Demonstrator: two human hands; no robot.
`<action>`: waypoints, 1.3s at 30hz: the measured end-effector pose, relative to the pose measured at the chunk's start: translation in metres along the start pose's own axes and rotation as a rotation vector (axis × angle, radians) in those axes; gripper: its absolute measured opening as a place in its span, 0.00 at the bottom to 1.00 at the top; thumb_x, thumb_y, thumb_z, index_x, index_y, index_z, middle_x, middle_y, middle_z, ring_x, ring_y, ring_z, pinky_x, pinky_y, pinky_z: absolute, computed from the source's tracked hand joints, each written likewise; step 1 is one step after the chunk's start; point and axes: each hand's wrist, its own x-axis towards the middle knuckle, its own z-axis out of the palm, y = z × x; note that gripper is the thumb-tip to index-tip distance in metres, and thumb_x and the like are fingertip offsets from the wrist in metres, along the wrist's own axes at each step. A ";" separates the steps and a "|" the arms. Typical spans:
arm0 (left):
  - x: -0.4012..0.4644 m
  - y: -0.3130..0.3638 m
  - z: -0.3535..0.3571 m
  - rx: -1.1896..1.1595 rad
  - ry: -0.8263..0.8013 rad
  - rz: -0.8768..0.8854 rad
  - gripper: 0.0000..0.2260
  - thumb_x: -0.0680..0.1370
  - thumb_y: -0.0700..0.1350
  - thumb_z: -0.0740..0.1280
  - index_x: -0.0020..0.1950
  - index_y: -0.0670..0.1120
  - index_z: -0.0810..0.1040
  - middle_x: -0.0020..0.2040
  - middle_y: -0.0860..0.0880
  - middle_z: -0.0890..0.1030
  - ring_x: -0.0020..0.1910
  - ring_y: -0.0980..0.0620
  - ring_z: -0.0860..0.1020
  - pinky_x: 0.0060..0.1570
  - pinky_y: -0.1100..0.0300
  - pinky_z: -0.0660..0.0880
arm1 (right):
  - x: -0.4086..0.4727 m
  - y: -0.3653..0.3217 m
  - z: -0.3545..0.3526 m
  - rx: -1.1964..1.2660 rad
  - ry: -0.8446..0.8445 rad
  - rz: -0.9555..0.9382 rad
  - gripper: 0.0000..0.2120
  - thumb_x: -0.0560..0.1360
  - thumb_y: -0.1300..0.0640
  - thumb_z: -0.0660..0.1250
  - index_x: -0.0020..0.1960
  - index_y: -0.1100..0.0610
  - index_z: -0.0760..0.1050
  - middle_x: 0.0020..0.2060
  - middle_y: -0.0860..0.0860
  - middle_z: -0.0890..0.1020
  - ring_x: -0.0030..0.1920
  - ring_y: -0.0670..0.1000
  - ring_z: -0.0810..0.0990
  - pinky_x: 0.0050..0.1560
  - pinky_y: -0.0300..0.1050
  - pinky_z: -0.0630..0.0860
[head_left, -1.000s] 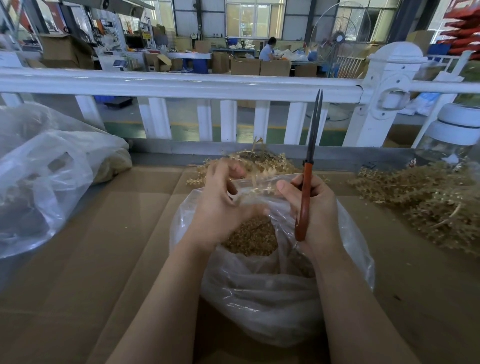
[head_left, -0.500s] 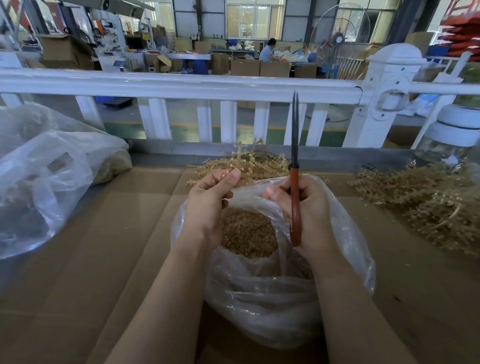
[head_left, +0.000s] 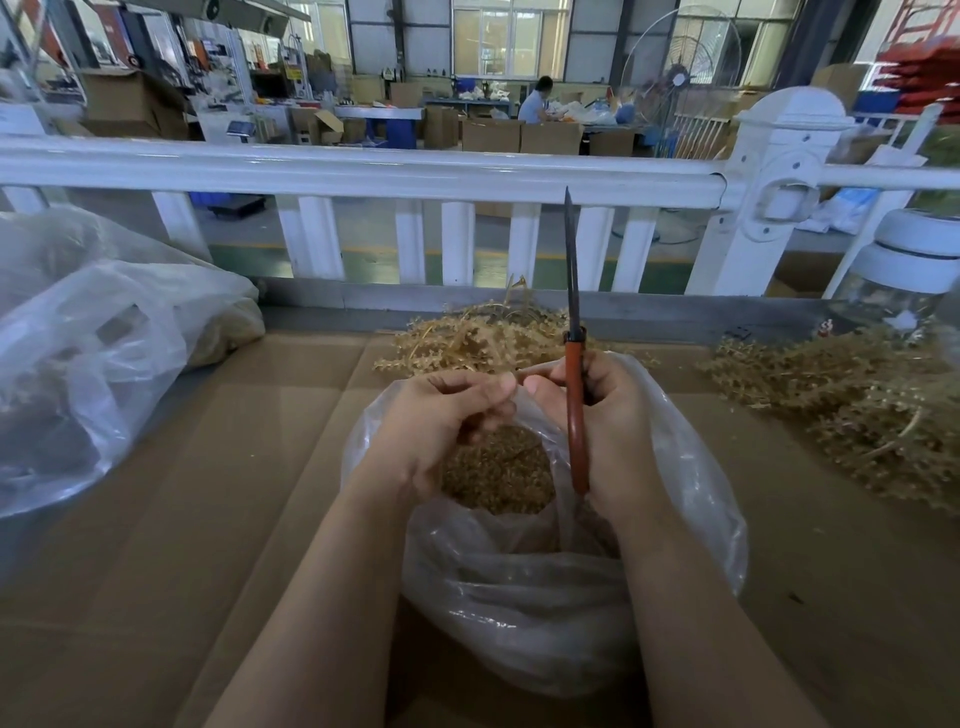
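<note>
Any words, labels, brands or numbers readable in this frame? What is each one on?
No text here can be read.
scissors, stem and clear bag: no print visible.
yellow sign on the back wall: too small and blurred to read.
cardboard boxes in the far hall: no markings can be made out.

Glossy clear plastic bag, matt cardboard table — scissors, orange handles, dark metal blades.
</note>
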 end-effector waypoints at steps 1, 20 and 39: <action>0.001 0.001 -0.001 -0.105 0.018 -0.007 0.07 0.68 0.48 0.75 0.38 0.45 0.82 0.32 0.51 0.80 0.27 0.58 0.72 0.27 0.68 0.69 | 0.001 0.001 0.000 -0.011 0.001 0.004 0.08 0.74 0.58 0.76 0.47 0.58 0.78 0.43 0.56 0.85 0.44 0.57 0.85 0.48 0.51 0.83; 0.006 0.006 -0.004 -0.528 0.196 0.179 0.10 0.68 0.39 0.72 0.49 0.47 0.83 0.40 0.50 0.86 0.39 0.56 0.84 0.40 0.67 0.80 | 0.000 0.011 -0.001 -0.495 -0.141 -0.045 0.27 0.63 0.25 0.67 0.52 0.43 0.73 0.43 0.41 0.80 0.46 0.37 0.79 0.43 0.37 0.74; 0.009 0.003 -0.003 -0.414 0.209 0.360 0.09 0.75 0.30 0.66 0.49 0.40 0.81 0.42 0.48 0.85 0.43 0.52 0.82 0.48 0.61 0.79 | -0.005 0.007 0.001 -0.849 -0.071 -0.239 0.33 0.64 0.22 0.61 0.48 0.50 0.71 0.39 0.40 0.78 0.40 0.42 0.79 0.40 0.47 0.81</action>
